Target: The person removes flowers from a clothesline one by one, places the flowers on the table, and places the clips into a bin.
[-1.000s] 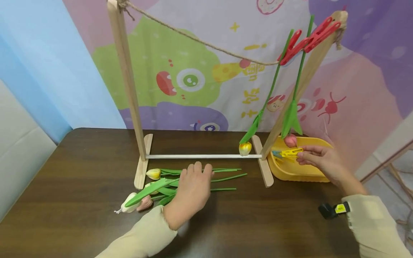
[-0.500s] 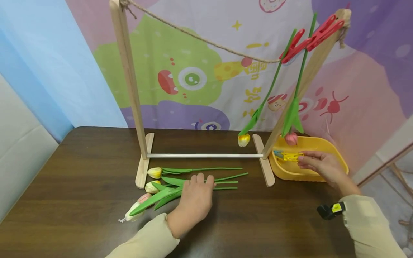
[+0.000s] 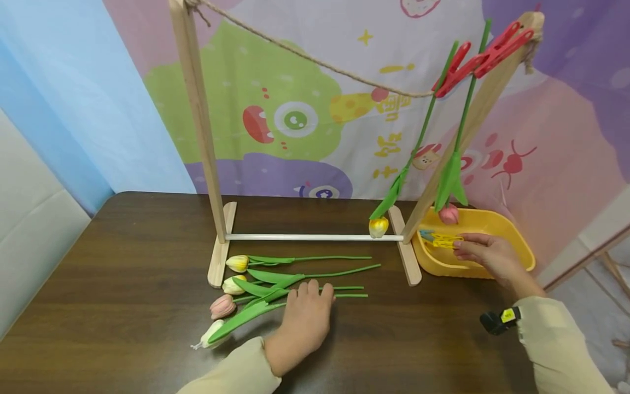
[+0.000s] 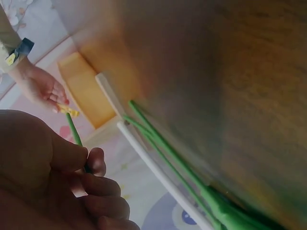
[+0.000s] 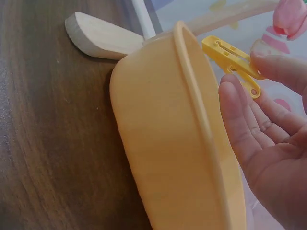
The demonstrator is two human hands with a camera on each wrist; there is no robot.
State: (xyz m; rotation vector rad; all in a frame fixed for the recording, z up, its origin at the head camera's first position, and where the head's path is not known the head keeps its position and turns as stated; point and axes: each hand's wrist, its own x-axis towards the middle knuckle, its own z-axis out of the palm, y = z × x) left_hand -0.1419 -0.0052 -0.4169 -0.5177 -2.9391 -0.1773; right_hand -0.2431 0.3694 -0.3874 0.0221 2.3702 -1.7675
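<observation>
My left hand [image 3: 307, 317] is over the tulip stems on the table, and in the left wrist view its thumb and fingers pinch a green stem [image 4: 74, 129]. That stem appears to belong to the white tulip [image 3: 216, 331], nearest me. Beside it lie a pink tulip [image 3: 222, 307], a pale yellow tulip [image 3: 234, 284] and a yellow tulip [image 3: 238, 264], heads to the left. Over the yellow tub [image 3: 524, 257], my right hand [image 3: 494, 260] pinches a yellow clothespin [image 5: 232, 62] between thumb and fingertips. Blue clothespins [image 3: 427, 235] show in the tub.
A wooden frame [image 3: 199, 120] with a white crossbar [image 3: 310, 237] stands behind the flowers. From its sagging rope [image 3: 315, 59], red clothespins [image 3: 502, 52] hold a yellow-white tulip [image 3: 378, 226] and a pink tulip [image 3: 449, 214] head down. A patterned cloth [image 3: 305, 180] hangs behind.
My left hand has moved slightly right and toward me, and the white tulip has come away from the pink one. My right hand with the yellow clothespin has lowered slightly over the tub.
</observation>
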